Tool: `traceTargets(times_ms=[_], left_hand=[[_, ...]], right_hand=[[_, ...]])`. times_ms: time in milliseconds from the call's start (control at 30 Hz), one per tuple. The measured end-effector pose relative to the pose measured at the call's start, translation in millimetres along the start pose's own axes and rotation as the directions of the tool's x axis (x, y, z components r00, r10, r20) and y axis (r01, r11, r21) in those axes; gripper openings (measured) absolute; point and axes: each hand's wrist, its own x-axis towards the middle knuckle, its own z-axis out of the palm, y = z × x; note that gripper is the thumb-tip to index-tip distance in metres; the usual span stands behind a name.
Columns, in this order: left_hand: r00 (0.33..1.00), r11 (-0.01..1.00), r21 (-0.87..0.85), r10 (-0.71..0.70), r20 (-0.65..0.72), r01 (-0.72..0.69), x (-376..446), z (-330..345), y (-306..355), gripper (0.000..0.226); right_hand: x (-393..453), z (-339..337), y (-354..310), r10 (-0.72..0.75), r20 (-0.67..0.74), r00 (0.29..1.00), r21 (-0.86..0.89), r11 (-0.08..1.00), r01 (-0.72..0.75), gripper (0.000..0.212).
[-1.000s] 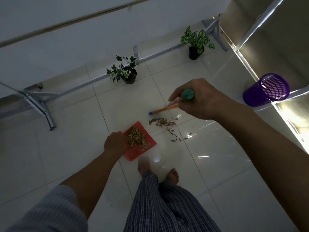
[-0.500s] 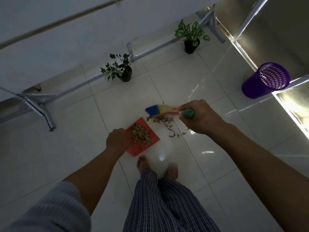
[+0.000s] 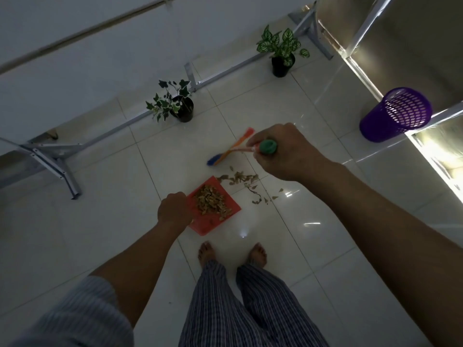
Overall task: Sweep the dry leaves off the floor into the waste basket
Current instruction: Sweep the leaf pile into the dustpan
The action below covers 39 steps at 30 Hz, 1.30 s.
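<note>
A red dustpan lies on the white tiled floor, with a pile of dry leaves on it. My left hand grips its left side. More loose dry leaves are scattered on the floor just beyond and to the right of the dustpan. My right hand grips the green-capped handle of a broom; its multicoloured bristle head is beyond the loose leaves. A purple mesh waste basket stands at the far right.
Two potted plants stand near the wall, one at the left and one at the right. A metal frame runs along the wall. My bare feet are just behind the dustpan. Bright glass panels line the right side.
The broom head has swung from just above the loose leaves out to a spot farther from the dustpan, and my right hand has risen. My left hand still holds the dustpan in place.
</note>
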Motion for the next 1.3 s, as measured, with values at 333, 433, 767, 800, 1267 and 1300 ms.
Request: traceTargets(times_ms=[333,433,767,800,1267,1300], left_hand=[[0.999,0.998,0.038,0.046,0.016,-0.047,14,-14,-24,0.011],[0.995,0.993,0.070,0.095,0.000,-0.095,21,-16,-25,0.016],[0.987,0.979,0.126,0.163,-0.003,-0.161,39,-15,-23,0.014],[0.987,0.978,0.131,0.163,-0.001,-0.162,41,-15,-24,0.014],[0.976,0.957,0.195,0.216,0.022,-0.216,52,-16,-25,0.017],[0.974,0.954,0.198,0.225,0.025,-0.225,52,-17,-26,0.018]], right_hand=[[-12,14,-20,0.089,0.163,0.983,-0.092,0.993,-0.075,0.025],[-15,8,-26,0.103,0.084,0.991,-0.076,0.992,-0.097,0.024],[-6,-25,-40,0.110,-0.265,0.958,0.056,0.994,-0.099,0.025],[-4,-18,-41,0.117,-0.264,0.957,0.044,0.993,-0.110,0.024],[-26,43,-18,0.275,-0.119,0.954,-0.001,0.961,-0.277,0.012],[-32,41,-19,0.287,-0.172,0.942,0.033,0.958,-0.286,0.014]])
